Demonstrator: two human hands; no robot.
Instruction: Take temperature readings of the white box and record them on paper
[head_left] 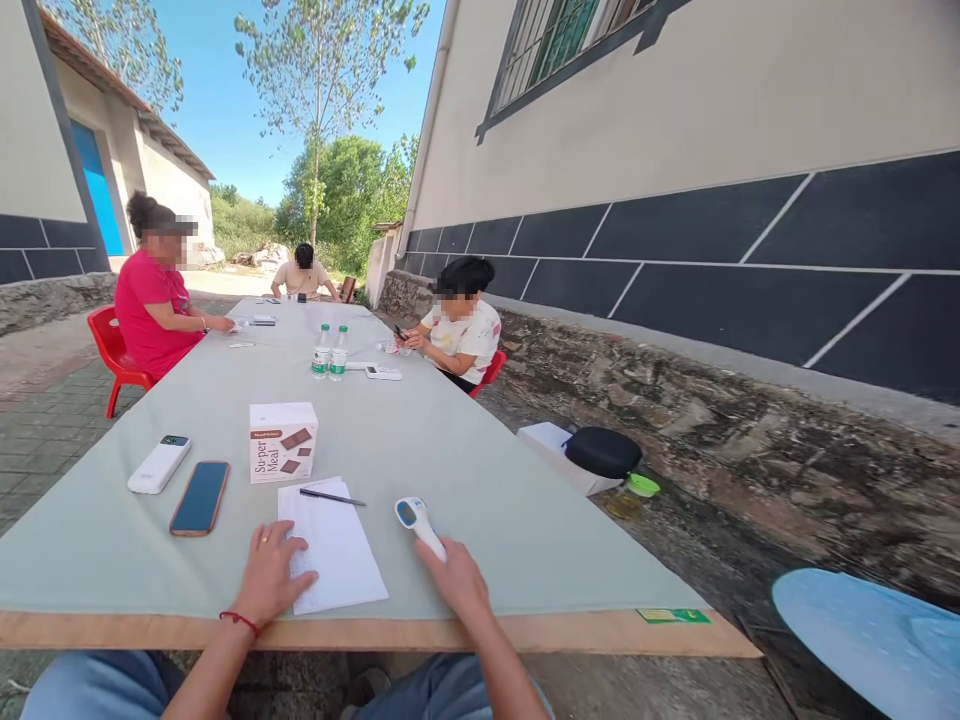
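Observation:
My left hand (275, 575) lies with its fingers apart over the left edge of a sheet of white paper (337, 560). A dark pen (332, 497) rests across the top of that sheet. To its right, my right hand (456, 578) is wrapped round the handle of a white infrared thermometer (420, 522) with a blue-framed display, its head pointing away from me. Beyond the paper stands a white and brown box (283, 443) marked "Super Meal". A smartphone (199, 498) in an orange-edged case and a white power bank (160, 464) lie left of the box.
Two water bottles (330, 352) and a white device (383, 373) stand farther along the long cloth-covered table (480, 470). Several people sit around it, one in pink (154, 310) at left. Beside the table's right edge are a black case (602, 453) and a blue round surface (877, 630).

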